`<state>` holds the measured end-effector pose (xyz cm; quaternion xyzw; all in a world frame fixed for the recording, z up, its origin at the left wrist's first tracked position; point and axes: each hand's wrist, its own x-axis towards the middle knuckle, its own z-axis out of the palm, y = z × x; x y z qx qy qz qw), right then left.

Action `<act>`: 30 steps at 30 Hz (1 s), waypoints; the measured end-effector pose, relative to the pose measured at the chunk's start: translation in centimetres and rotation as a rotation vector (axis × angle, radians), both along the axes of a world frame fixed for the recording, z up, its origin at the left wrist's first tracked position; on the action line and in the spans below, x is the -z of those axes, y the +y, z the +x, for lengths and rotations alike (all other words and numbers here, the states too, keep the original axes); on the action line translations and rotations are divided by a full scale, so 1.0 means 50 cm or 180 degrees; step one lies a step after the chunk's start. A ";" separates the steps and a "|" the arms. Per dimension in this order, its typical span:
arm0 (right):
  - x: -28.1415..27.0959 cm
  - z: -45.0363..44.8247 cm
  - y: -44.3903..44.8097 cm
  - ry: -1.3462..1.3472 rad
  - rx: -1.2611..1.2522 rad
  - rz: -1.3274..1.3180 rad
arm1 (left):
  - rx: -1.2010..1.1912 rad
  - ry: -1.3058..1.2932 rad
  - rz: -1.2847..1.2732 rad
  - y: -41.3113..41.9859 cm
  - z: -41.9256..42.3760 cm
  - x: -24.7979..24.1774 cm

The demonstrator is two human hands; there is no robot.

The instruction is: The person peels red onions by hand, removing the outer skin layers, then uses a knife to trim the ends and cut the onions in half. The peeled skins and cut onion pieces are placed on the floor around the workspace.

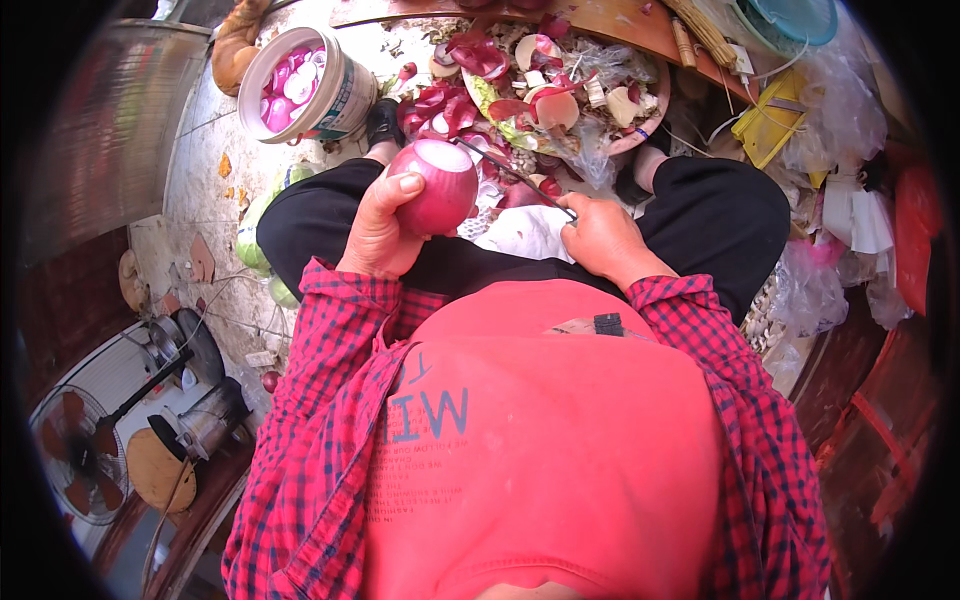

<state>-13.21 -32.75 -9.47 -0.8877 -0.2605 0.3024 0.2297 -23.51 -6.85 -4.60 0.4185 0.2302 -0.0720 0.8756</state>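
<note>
A large red onion (pixel 436 189), its top cut off to show a pale round face, is gripped by my left hand (pixel 388 219). In my right hand (pixel 606 234) is a thin dark-bladed knife (pixel 517 176), its blade pointing up and left towards the onion; the handle is hidden in my fingers. Red onion skins (pixel 442 109) lie heaped beyond the onion. Behind the knife stands a pink-rimmed basin (pixel 660 112) full of skins, cut ends, leaves and plastic film. At the upper left, a white plastic bucket (pixel 341 86) holds peeled onions (pixel 289 90).
A green cabbage (pixel 259 225) in clear wrap lies beside my left knee. A wooden board (pixel 600 22) runs behind the basin. Plastic bags (pixel 814 277) crowd the right side, near a yellow plastic object (pixel 772 120). A brown animal (pixel 236 49) is by the bucket; a fan (pixel 79 454) stands lower left.
</note>
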 end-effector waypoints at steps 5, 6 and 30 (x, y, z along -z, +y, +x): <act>-0.011 0.003 -0.008 0.0384 0.0525 0.0502 | -0.0150 -0.0144 0.0017 -0.012 0.009 0.009; -0.027 0.005 -0.005 0.0495 0.0502 0.0480 | -0.0254 -0.0205 0.0076 -0.025 0.018 0.015; -0.020 0.014 0.010 0.0725 0.0729 0.1307 | 0.0288 0.0434 0.0884 -0.075 0.057 0.066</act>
